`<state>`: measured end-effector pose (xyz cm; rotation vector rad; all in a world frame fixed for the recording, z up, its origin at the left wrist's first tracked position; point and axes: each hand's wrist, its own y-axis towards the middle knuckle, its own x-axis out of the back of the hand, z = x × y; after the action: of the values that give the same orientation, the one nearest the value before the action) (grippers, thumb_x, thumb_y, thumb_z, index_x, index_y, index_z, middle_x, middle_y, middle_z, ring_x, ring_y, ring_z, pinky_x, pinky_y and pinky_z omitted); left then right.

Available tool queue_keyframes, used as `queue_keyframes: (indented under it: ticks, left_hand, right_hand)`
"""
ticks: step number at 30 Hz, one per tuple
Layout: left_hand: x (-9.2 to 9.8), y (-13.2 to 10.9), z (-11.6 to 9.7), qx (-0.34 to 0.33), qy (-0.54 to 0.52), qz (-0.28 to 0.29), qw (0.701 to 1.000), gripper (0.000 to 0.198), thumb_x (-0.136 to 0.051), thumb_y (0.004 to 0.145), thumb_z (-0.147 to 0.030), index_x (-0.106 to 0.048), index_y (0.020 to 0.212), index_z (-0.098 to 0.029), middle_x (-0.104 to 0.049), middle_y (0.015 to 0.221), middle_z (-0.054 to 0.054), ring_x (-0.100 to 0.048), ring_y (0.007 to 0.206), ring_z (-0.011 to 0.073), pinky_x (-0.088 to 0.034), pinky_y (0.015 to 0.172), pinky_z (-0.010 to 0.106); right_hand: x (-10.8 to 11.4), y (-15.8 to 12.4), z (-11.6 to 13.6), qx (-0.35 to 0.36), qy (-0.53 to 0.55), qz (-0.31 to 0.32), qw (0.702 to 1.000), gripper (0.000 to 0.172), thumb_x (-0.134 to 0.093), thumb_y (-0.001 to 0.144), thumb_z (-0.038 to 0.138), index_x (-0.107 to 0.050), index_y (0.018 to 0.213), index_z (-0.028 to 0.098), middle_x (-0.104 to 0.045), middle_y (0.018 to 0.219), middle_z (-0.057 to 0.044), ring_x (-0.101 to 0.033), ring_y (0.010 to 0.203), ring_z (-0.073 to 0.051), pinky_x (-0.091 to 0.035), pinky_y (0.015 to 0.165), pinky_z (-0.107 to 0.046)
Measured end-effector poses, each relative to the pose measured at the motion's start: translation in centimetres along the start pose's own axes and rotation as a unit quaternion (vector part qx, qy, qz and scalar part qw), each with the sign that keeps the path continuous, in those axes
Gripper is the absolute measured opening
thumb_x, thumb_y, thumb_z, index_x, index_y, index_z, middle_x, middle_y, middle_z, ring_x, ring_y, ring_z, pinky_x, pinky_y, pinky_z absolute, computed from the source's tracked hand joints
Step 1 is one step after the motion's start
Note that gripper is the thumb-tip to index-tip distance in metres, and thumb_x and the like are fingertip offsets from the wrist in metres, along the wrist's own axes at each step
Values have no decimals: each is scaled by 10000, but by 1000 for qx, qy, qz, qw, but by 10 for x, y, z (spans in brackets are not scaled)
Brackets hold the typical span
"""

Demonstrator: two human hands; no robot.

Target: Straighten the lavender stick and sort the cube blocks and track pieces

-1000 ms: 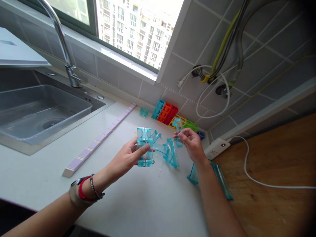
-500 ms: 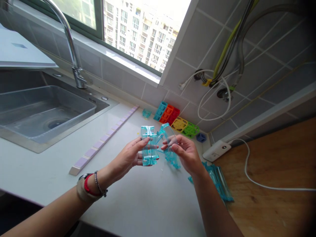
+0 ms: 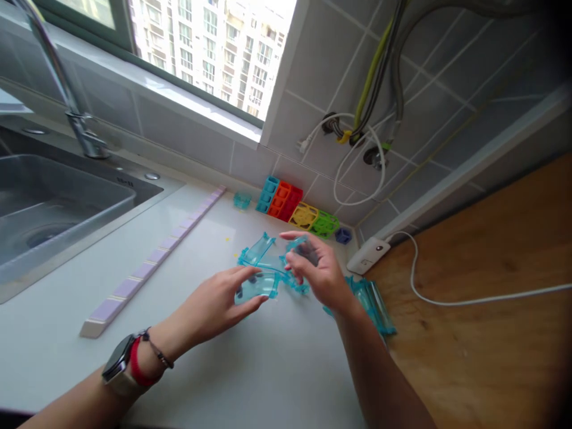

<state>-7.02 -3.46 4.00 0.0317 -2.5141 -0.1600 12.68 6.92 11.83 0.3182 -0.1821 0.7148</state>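
My left hand (image 3: 218, 302) is closed around a see-through teal curved plastic piece (image 3: 263, 286), thumb and fingers at opposite edges, low over the white counter. To its right, my right hand (image 3: 320, 268) pinches another clear teal plastic piece (image 3: 298, 244), held a little higher and partly hidden by the fingers. Between and behind the hands lies a further teal piece (image 3: 259, 249) with small tabs at its ends. These pieces overlap in view, so I cannot tell which ones are joined. More teal plastic pieces (image 3: 373, 304) lie beside my right forearm.
A lilac segmented strip (image 3: 152, 262) runs along the counter (image 3: 187, 381) on the left, near the sink (image 3: 149, 193). Blue, red, yellow and green plastic blocks (image 3: 304, 215) stand against the tiled wall. A white power strip (image 3: 369, 256) with a cable sits at the right.
The teal pieces were held up together between both hands; now the hands are lower, and my left hand has turned palm-down over one piece. The camera view has swung right.
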Motion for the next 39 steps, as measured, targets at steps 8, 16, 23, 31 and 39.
queue_keyframes:
  ticks: [8, 16, 23, 31, 39]
  left_hand:
    - [-7, 0, 13, -31, 98, 73, 992, 483, -620, 897, -542, -648, 1293, -266, -703, 1253, 116, -693, 1050, 346, -528, 889, 419]
    - [-7, 2, 9, -75, 114, 99, 986, 418, -583, 916, -597, -644, 1139, -249, -713, 1118, 99, -690, 939, 291, -526, 813, 374]
    - [-2, 1, -5, -54, 91, 105, 989, 375, -577, 925, -578, -610, 955, -205, -692, 911, 57, -633, 737, 194, -527, 673, 307]
    - [-13, -26, -48, 15, 64, 71, 995, 396, -601, 912, -601, -610, 928, -205, -734, 982, 103, -688, 887, 257, -569, 770, 370]
    - [-26, -26, -97, 9, 116, 70, 991, 448, -543, 943, -618, -634, 872, -185, -713, 830, 64, -676, 808, 232, -527, 749, 347]
  right_hand:
    - [-36, -48, 24, 86, -171, 364, 911, 288, -720, 889, 421, -723, 1098, 223, -753, 900, -27, -676, 767, -149, -515, 716, -211]
    - [-42, -184, -48, 52, -172, -126, 976, 306, -671, 900, 294, -666, 1206, 306, -664, 836, -24, -619, 674, -193, -522, 645, -325]
    - [-27, -204, -86, -35, -48, -544, 837, 347, -513, 996, 410, -565, 1293, 238, -704, 978, -86, -678, 923, -258, -558, 861, -448]
    - [-22, -188, -97, -95, 44, -398, 911, 521, -564, 951, 491, -533, 1380, 198, -747, 933, -63, -738, 885, -239, -598, 837, -390]
    - [-23, -193, -90, -80, -1, -352, 933, 440, -586, 939, 451, -639, 1292, 195, -738, 848, -30, -721, 797, -229, -584, 820, -361]
